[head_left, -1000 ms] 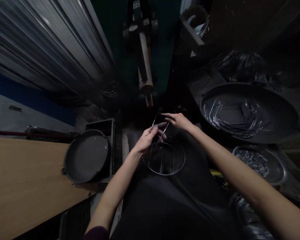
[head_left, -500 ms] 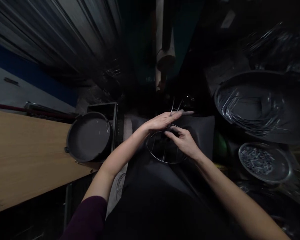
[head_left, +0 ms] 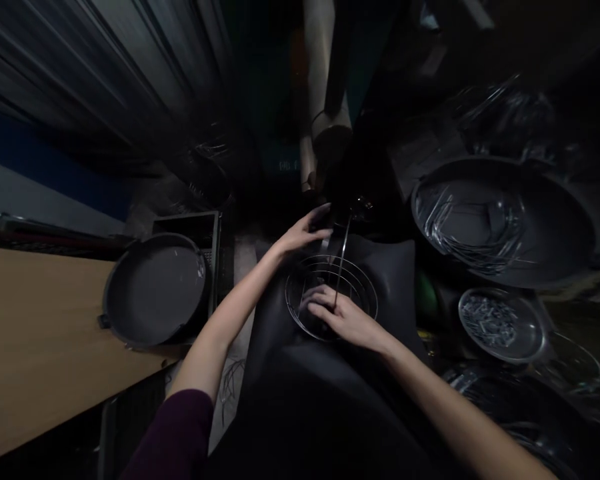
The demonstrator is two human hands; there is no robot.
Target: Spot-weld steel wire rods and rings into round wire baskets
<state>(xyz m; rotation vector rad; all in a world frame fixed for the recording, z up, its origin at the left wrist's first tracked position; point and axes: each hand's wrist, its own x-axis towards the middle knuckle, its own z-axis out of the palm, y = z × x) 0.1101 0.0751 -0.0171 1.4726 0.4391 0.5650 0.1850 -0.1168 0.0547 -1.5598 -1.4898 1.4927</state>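
A round openwork frame of thin silvery wire (head_left: 330,272), with concentric rings and cross wires, lies over the black, smooth apron-like covering (head_left: 325,400) on the person's lap, between the two hands. The right hand (head_left: 353,323) is over its near part, palm down, with the fingers bent and their tips over the wires. A slim, straight metal rod (head_left: 343,257) slants up and away from beside this hand's fingers; with the dim light and blur, I cannot tell whether they grip the rod, the frame or neither. The left hand (head_left: 300,237) is just beyond the frame's far left edge, its fingers extended and parted, nothing visibly held in them. A dark purple sleeve (head_left: 175,433) covers the left upper arm.

To the left, a shallow, round dark grey pan (head_left: 155,290) sits by a black open crate (head_left: 215,253), next to a tan wooden board (head_left: 45,333). To the right, a broad, dark grey pan (head_left: 555,227) contains a loose coil of shiny wires (head_left: 450,233); nearer, a round metal bowl (head_left: 530,333) holds many short silvery pieces (head_left: 490,320).
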